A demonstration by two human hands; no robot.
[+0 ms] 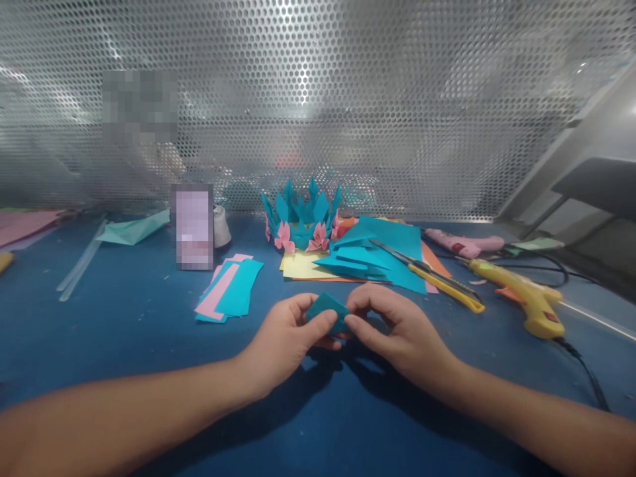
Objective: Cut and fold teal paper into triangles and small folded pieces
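Between my two hands, a little above the table, is a small folded piece of blue paper (325, 303). My left hand (291, 331) pinches it with the thumb on top and fingers beneath. At its right corner, the thumb and forefinger of my right hand (392, 328) close on the edge. Beyond my hands stands a blue folded-paper crown (303, 215) with pointed tips and pink paper bows. Left of my left hand lie blue and pink paper strips (241, 291).
Stacked coloured paper (397, 248) carries a yellow utility knife (437, 281). A yellow glue gun (527, 291) and a pink glue gun (464, 244) lie right, with cables. Left are a blurred-out phone (193, 228) and clear sticks (82, 262). A perforated metal panel (298, 99) bounds the back.
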